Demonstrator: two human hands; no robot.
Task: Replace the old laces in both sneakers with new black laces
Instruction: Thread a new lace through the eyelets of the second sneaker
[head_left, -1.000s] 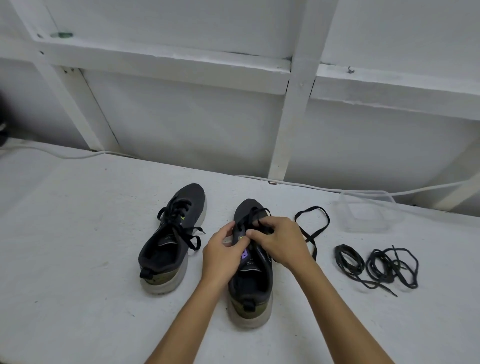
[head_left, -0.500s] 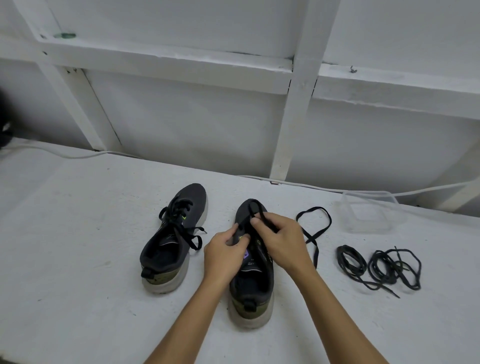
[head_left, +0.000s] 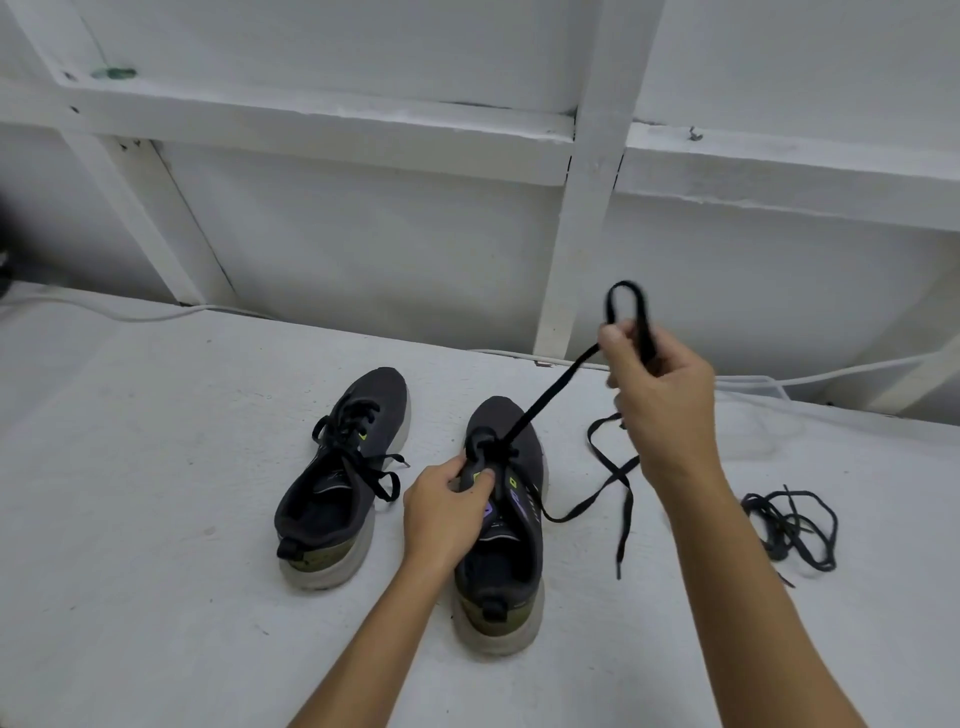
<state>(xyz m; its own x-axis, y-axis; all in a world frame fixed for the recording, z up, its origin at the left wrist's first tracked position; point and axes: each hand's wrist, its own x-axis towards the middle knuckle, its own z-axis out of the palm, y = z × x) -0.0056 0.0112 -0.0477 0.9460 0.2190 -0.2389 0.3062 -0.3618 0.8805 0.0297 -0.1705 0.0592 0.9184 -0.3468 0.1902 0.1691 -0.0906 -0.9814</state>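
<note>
Two dark grey sneakers with pale soles stand side by side on the white table. The left sneaker (head_left: 343, 478) is laced with a black lace. My left hand (head_left: 447, 514) grips the tongue and eyelet edge of the right sneaker (head_left: 506, 530). My right hand (head_left: 660, 400) is raised above and to the right of it, holding a black lace (head_left: 550, 400) that runs taut from the sneaker's front eyelets. A loop of the lace stands above my fist; its loose tail trails down onto the table.
A tangled bundle of black laces (head_left: 789, 525) lies on the table at the right. A clear plastic container (head_left: 758, 410) sits behind my right hand near the wall. A white cable (head_left: 156, 314) runs along the table's back edge, below white wall beams.
My right hand has lifted up and to the right from the sneaker's eyelets, drawing the black lace out taut. My left hand stays on the right sneaker.
</note>
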